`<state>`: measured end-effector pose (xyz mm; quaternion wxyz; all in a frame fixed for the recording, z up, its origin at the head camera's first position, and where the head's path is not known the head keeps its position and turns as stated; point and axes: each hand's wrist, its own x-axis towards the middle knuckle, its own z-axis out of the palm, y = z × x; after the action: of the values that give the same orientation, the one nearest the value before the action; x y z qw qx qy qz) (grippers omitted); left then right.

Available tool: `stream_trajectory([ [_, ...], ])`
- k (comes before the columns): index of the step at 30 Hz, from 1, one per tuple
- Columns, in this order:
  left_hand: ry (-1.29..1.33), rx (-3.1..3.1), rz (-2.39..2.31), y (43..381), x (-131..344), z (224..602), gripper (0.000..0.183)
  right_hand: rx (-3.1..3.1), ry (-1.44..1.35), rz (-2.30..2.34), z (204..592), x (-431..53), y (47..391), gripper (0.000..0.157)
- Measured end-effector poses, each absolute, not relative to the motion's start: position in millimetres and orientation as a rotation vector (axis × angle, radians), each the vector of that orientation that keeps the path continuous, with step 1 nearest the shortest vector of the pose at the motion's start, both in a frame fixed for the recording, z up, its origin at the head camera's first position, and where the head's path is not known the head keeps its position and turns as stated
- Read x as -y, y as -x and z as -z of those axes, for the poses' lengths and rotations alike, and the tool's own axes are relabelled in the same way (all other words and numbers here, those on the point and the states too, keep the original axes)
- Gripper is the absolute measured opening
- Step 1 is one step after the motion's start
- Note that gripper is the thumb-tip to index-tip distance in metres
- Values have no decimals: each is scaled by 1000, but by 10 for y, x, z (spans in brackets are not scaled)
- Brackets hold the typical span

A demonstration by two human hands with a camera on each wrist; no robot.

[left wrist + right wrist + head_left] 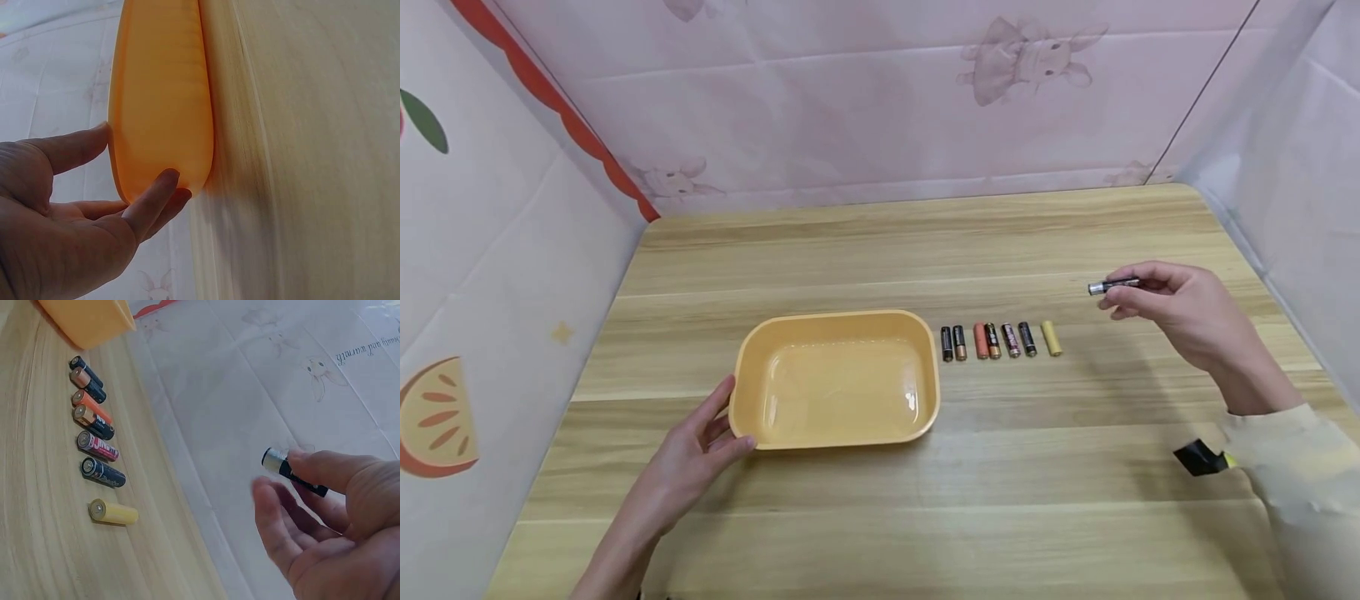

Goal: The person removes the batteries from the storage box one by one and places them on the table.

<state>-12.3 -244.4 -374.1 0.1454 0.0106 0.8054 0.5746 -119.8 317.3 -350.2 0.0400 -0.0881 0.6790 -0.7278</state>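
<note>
My right hand (1187, 312) is raised over the right part of the table and pinches a black and silver battery (294, 472) between thumb and fingers. My left hand (688, 462) grips the near left corner of a yellow plastic box (835, 444), its thumb and fingers against the rim and outer wall. Nothing lies inside the box. Right of it, several batteries lie side by side in a row: black ones (946, 343), an orange one (981, 341), a red and silver one (97, 445) and, at the right end, a yellow one (1051, 338).
The wood-grain table (880, 258) is bordered at the back by a pink sheet (865, 125) with rabbit prints and at the left by a white sheet (512, 267). A black tab (1199, 458) sticks out beside the right sleeve (1292, 467).
</note>
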Motion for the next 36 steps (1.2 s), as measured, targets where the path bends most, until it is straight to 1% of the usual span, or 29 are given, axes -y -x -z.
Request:
stream_trajectory([
  [3, -27, -2324, -1648, 123, 2441, 3739, 89, -1965, 303, 2271, 3520, -3205, 1193, 17],
  [7, -22, -2325, -1644, 123, 2438, 3737, 89, -2028, 228, 2209, 3545, -3234, 1189, 20],
  [9, -21, -2324, -1645, 121, 2439, 3737, 89, -2200, 213, 2040, 3552, -3244, 1186, 19],
  [11, -20, -2325, -1647, 120, 2439, 3737, 89, -2416, 232, 1778, 3556, -3244, 1186, 19],
  [13, -18, -2324, -1652, 118, 2440, 3735, 89, -2585, 261, 1489, 3569, -3234, 1194, 23],
  [15, -18, -2321, -1658, 115, 2441, 3734, 89, -2661, 285, 1244, 3600, -3213, 1217, 31],
  [17, -16, -2316, -1663, 113, 2442, 3733, 89, -2687, 291, 1072, 3662, -3180, 1256, 38],
  [20, -20, -2312, -1664, 115, 2445, 3735, 89, -2719, 308, 880, 3777, -3134, 1324, 44],
  [22, -22, -2311, -1663, 117, 2446, 3735, 89, -2753, 328, 797, 3853, -3102, 1363, 44],
  [27, -31, -2312, -1664, 117, 2447, 3733, 89, -2761, 321, 775, 3951, -3022, 1397, 35],
  [31, -40, -2310, -1671, 114, 2450, 3736, 89, -2698, 229, 856, 3948, -2966, 1376, 30],
  [36, -52, -2304, -1680, 113, 2459, 3737, 89, -2633, 130, 897, 3918, -2917, 1346, 29],
])
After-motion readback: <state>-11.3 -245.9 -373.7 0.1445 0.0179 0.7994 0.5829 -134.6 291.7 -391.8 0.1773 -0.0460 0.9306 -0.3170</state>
